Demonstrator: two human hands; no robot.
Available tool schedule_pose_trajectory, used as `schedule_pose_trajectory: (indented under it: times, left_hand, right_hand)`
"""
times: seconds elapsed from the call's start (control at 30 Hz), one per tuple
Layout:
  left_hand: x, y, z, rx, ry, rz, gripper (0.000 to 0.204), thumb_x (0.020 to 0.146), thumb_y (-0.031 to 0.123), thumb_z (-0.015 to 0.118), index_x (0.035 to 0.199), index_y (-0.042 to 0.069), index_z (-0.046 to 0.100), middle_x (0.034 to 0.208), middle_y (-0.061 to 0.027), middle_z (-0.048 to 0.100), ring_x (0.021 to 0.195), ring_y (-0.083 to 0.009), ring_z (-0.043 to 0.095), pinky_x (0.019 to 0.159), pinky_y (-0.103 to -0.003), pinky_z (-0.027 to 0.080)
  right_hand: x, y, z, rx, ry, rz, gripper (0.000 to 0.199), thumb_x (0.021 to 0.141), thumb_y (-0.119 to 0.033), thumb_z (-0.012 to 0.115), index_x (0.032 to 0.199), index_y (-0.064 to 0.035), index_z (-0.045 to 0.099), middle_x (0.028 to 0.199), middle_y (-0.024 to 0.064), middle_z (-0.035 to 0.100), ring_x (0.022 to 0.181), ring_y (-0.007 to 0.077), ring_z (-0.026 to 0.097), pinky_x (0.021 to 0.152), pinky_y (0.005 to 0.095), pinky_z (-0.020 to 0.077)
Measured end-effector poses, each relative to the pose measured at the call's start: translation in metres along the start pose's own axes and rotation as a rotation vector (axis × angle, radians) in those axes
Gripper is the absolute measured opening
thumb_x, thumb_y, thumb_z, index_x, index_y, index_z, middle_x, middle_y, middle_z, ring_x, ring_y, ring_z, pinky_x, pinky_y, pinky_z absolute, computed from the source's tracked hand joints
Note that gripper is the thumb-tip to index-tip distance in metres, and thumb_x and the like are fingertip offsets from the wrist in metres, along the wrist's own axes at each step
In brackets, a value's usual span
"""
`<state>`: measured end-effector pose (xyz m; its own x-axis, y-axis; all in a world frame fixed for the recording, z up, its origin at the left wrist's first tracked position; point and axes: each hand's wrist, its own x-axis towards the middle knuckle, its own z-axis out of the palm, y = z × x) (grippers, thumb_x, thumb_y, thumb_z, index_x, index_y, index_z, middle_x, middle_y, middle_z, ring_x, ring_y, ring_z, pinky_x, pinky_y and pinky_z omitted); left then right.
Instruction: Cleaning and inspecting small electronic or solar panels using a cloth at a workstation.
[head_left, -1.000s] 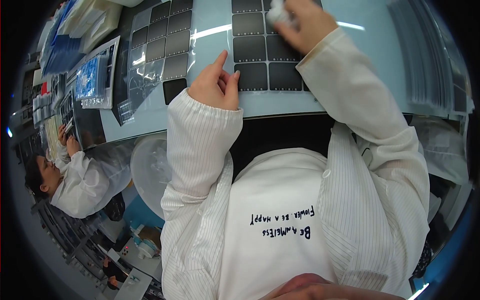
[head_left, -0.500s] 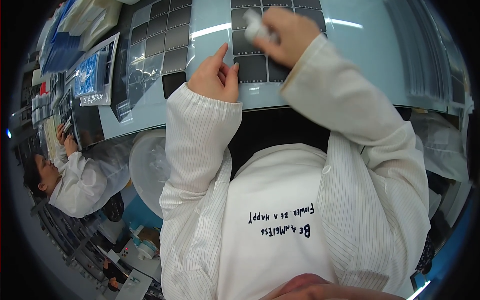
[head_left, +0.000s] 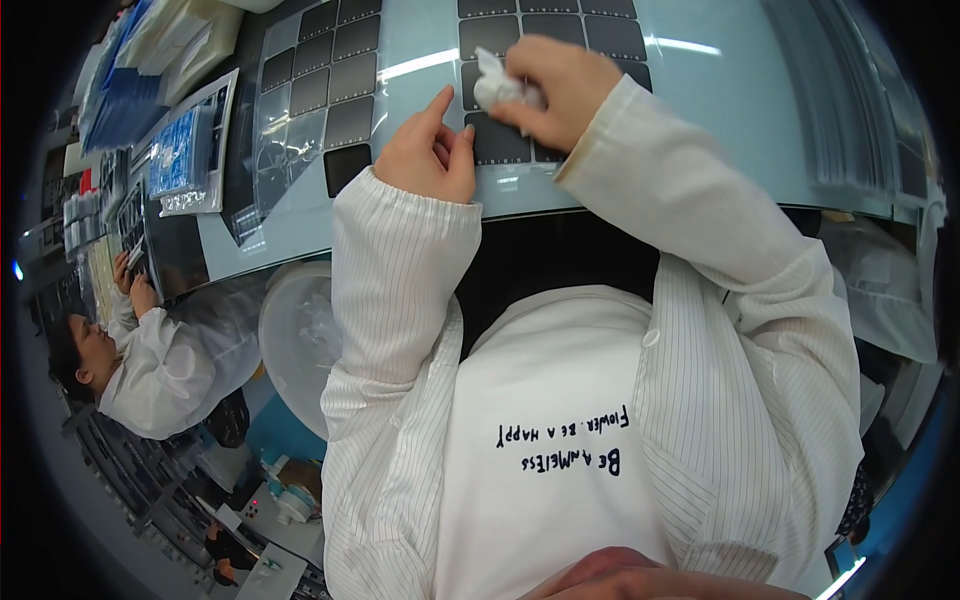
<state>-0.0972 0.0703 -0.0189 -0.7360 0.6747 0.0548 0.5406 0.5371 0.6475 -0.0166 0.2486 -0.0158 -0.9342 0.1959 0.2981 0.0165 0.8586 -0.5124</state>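
Note:
My right hand [head_left: 555,90] is closed on a crumpled white cloth [head_left: 497,85] and presses it onto a sheet of dark square panels [head_left: 520,35] lying on the pale blue table [head_left: 740,110]. My left hand [head_left: 428,155] rests just left of the cloth, index finger pointing up and touching the sheet's near left edge. It holds nothing. Both arms wear white striped sleeves.
A second sheet of dark square panels [head_left: 320,90] lies to the left, with blue trays [head_left: 180,155] and stacked bags beyond. A round white stool [head_left: 300,340] stands beside me. Another person in a white coat [head_left: 160,370] works at the far left.
My right hand has brought the cloth down and left along the panel sheet, toward my left hand. The left hand has stayed nearly in place.

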Motion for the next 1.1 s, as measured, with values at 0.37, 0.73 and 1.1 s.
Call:
schedule_pose_trajectory:
  times: [0.37, 0.73, 1.1]
  left_hand:
    - [0.001, 0.003, 0.000, -0.003, -0.004, 0.005, 0.044, 0.082, 0.012, 0.066, 0.125, 0.004, 0.058, 0.070, -0.0048, 0.060, 0.055, -0.0139, 0.056, 0.057, -0.028, 0.048]
    - [0.000, 0.004, -0.002, -0.008, -0.005, -0.002, 0.043, 0.082, 0.012, 0.066, 0.124, 0.004, 0.059, 0.070, -0.0052, 0.060, 0.055, -0.0143, 0.057, 0.056, -0.028, 0.048]
    - [-0.003, 0.005, -0.005, -0.038, -0.024, -0.039, 0.044, 0.084, 0.013, 0.065, 0.126, 0.005, 0.057, 0.069, -0.0036, 0.060, 0.057, -0.0119, 0.057, 0.058, -0.027, 0.049]
  right_hand:
    - [0.011, 0.010, -0.007, -0.118, -0.008, 0.096, 0.029, 0.081, -0.030, 0.071, 0.089, -0.0050, 0.058, 0.086, 0.0105, 0.059, 0.076, 0.0300, 0.063, 0.067, 0.0367, 0.0506]
    - [0.008, -0.011, -0.005, -0.063, -0.158, 0.029, 0.028, 0.077, -0.025, 0.075, 0.088, -0.0067, 0.058, 0.085, 0.0049, 0.054, 0.075, 0.0250, 0.062, 0.066, 0.0362, 0.0493]
    - [-0.001, 0.032, -0.037, 0.028, -0.160, 0.045, 0.029, 0.073, -0.020, 0.078, 0.084, -0.0036, 0.057, 0.080, 0.0072, 0.052, 0.070, 0.0251, 0.059, 0.063, 0.0351, 0.0458]
